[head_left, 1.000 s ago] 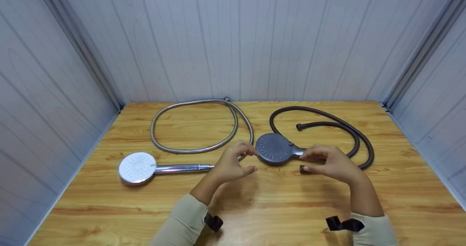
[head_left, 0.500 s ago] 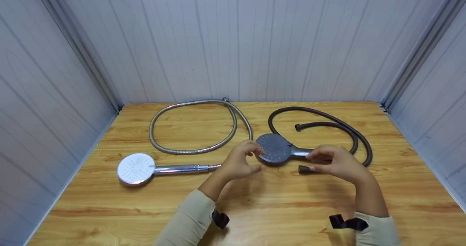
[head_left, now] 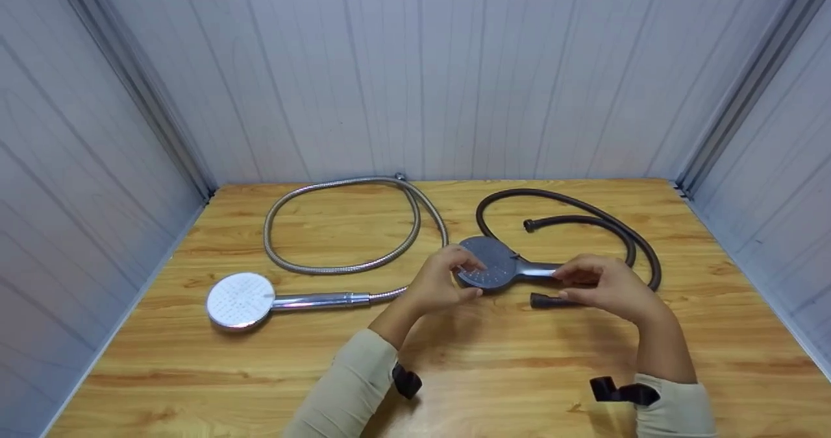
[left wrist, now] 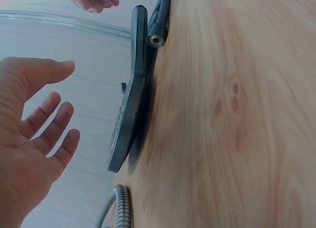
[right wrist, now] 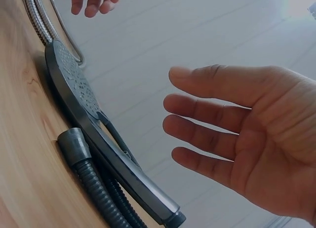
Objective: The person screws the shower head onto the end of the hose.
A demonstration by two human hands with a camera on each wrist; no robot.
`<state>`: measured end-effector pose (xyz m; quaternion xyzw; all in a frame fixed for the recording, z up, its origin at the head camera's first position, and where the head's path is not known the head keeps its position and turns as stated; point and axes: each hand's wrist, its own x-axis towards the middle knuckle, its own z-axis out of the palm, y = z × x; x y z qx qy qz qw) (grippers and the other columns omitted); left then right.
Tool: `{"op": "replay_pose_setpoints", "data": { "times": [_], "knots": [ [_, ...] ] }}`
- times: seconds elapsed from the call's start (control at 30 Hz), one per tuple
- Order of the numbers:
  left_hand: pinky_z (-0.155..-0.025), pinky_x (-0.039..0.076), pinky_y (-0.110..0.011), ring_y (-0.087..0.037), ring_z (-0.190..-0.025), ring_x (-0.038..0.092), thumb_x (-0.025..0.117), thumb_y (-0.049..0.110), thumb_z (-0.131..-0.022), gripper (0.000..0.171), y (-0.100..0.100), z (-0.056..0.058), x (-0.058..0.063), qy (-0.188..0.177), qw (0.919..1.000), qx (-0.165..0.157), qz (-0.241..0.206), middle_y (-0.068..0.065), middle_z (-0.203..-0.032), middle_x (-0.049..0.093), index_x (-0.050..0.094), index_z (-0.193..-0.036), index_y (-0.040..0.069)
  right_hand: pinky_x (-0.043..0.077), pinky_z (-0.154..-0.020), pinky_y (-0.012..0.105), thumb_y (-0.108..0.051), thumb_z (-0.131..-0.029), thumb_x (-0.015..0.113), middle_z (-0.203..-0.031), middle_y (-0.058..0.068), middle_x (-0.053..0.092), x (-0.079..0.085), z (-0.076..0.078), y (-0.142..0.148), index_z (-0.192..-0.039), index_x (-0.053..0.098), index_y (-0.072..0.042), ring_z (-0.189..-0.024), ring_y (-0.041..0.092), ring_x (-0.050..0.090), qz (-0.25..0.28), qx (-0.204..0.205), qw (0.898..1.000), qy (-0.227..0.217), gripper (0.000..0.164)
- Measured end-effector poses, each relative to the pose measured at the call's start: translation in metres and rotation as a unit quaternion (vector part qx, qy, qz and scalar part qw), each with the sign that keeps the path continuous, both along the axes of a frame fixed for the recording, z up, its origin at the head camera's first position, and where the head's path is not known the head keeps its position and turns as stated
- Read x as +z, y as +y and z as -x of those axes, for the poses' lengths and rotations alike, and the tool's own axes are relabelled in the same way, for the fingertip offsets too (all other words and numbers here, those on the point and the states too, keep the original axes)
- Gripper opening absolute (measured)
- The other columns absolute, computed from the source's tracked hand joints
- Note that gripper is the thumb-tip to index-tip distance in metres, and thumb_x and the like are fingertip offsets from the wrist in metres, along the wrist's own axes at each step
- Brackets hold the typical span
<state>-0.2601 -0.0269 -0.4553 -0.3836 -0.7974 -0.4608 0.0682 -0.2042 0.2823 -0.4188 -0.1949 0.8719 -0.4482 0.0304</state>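
Note:
A dark grey shower head (head_left: 490, 263) lies face up on the wooden table, its handle pointing right. My left hand (head_left: 443, 281) hovers by the left side of its round face, thumb and fingers spread apart with nothing between them. Over the handle end is my right hand (head_left: 607, 285), also holding nothing; in the right wrist view its fingers (right wrist: 202, 134) are extended, apart from the handle (right wrist: 143, 183). A black hose (head_left: 571, 198) loops behind this shower head. One hose end fitting (right wrist: 74, 144) lies beside the handle, its opening facing left; the other end (head_left: 531, 225) lies farther back.
On the left lies a chrome shower head (head_left: 240, 300) with a pale face, joined to a silver metal hose (head_left: 337, 270) that loops toward the back wall (head_left: 415, 74). Panelled walls enclose the wooden table (head_left: 493, 379) at the back and both sides.
My left hand has moved right, from beside the grey shower head to over its left edge. My right hand has shifted slightly right along the handle. The shower heads and hoses lie as before.

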Motion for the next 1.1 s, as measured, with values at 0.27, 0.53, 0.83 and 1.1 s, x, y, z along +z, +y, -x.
{"op": "replay_pose_setpoints", "data": {
  "times": [0.27,0.53,0.83,1.1],
  "knots": [
    [-0.085,0.050,-0.038,-0.020,-0.096,0.058,0.082,0.005,-0.074,0.030,0.016,0.007,-0.003,-0.018,0.9997,-0.004,0.018,-0.004,-0.101,0.063,0.071,-0.102,0.002,0.050,-0.086,0.033,-0.019,-0.086,0.075,-0.118,0.012,0.064,-0.001,-0.002,0.017,-0.120,0.065,-0.003,-0.103,0.022,0.061,-0.020,0.001,1.000,0.003,0.039],
    [-0.087,0.050,-0.039,-0.025,-0.098,0.060,0.081,0.006,-0.076,0.031,0.029,0.010,-0.008,-0.030,0.9992,-0.003,0.027,-0.006,-0.103,0.063,0.071,-0.104,0.002,0.048,-0.086,0.031,-0.018,-0.085,0.076,-0.118,0.011,0.064,-0.004,-0.002,0.026,-0.120,0.066,-0.005,-0.103,0.024,0.059,-0.036,-0.018,0.999,0.017,0.039],
    [-0.088,0.049,-0.030,-0.014,-0.097,0.059,0.081,0.006,-0.075,0.031,0.049,0.013,-0.012,-0.019,0.9989,-0.005,0.043,-0.003,-0.103,0.064,0.072,-0.105,0.005,0.048,-0.088,0.034,-0.019,-0.085,0.076,-0.119,0.011,0.064,-0.004,-0.004,0.033,-0.119,0.067,-0.004,-0.106,0.025,0.059,-0.030,-0.026,0.999,0.005,0.039],
    [-0.088,0.047,-0.024,-0.012,-0.099,0.058,0.080,0.006,-0.078,0.031,0.065,0.017,-0.012,-0.024,0.9973,-0.009,0.068,-0.001,-0.105,0.063,0.072,-0.108,0.007,0.047,-0.090,0.040,-0.017,-0.086,0.075,-0.119,0.014,0.064,-0.007,-0.004,0.041,-0.119,0.067,-0.002,-0.107,0.029,0.059,-0.039,-0.044,0.998,-0.013,0.038]
  ]
}}
